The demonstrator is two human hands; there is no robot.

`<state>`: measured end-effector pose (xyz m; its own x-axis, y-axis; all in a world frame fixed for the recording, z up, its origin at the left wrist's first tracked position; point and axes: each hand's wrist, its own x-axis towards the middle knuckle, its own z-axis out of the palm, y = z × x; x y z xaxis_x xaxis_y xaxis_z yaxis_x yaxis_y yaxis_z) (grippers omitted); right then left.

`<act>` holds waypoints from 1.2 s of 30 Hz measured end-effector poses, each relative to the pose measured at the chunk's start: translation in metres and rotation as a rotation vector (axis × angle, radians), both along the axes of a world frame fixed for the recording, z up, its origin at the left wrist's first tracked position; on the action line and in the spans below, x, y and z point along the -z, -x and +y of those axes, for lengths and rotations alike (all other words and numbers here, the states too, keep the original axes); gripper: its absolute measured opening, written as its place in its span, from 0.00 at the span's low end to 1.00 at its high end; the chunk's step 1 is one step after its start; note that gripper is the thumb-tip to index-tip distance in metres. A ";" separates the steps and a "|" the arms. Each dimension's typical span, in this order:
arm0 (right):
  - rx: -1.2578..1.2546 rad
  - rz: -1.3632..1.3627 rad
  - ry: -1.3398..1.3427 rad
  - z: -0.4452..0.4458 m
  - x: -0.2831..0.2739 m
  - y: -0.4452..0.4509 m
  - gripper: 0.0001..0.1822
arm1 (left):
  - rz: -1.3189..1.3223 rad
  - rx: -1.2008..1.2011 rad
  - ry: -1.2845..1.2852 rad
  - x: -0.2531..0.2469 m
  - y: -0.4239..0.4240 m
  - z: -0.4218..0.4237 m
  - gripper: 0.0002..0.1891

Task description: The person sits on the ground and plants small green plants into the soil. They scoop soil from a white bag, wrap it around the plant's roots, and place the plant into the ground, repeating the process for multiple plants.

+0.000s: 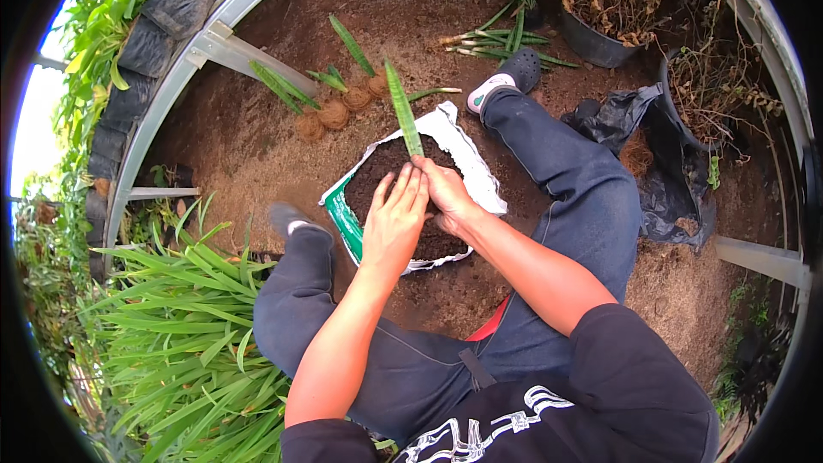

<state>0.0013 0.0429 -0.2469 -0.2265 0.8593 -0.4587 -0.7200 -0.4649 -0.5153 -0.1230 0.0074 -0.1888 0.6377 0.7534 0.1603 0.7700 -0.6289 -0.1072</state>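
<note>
My left hand (395, 209) and my right hand (447, 191) are pressed together over an opened white-and-green bag (472, 157). From between them, at the fingertips, rises a snake plant leaf cutting (403, 106). Its lower end is hidden, and whatever else my palms enclose cannot be seen. Dark potting soil (379, 170) fills the bag, whose torn rim is folded outward. Beyond it, fibre-wrapped balls (334, 114) sit in a row on the ground, with several green leaf cuttings (352, 45) standing up from them. A loose leaf (434, 92) lies just past the bag.
My legs (566, 173) flank the bag. Pulled-up plants (495, 42) lie at the far side near a black pot (598, 38) of dried foliage. At right, a black plastic bag (672, 186) holds brown fibre. Dense strap-leaved plants (186, 334) crowd the left; a metal frame (251, 61) curves around.
</note>
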 end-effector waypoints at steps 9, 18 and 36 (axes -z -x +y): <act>0.058 -0.146 0.080 -0.005 0.038 -0.013 0.21 | -0.056 0.003 0.022 0.031 -0.023 -0.007 0.25; -0.050 -0.103 0.137 -0.008 0.053 -0.029 0.24 | -0.147 -0.060 0.142 0.036 -0.020 -0.019 0.38; -0.154 -0.225 -0.045 -0.008 0.036 -0.030 0.10 | -0.438 -0.048 0.208 0.017 -0.005 -0.021 0.23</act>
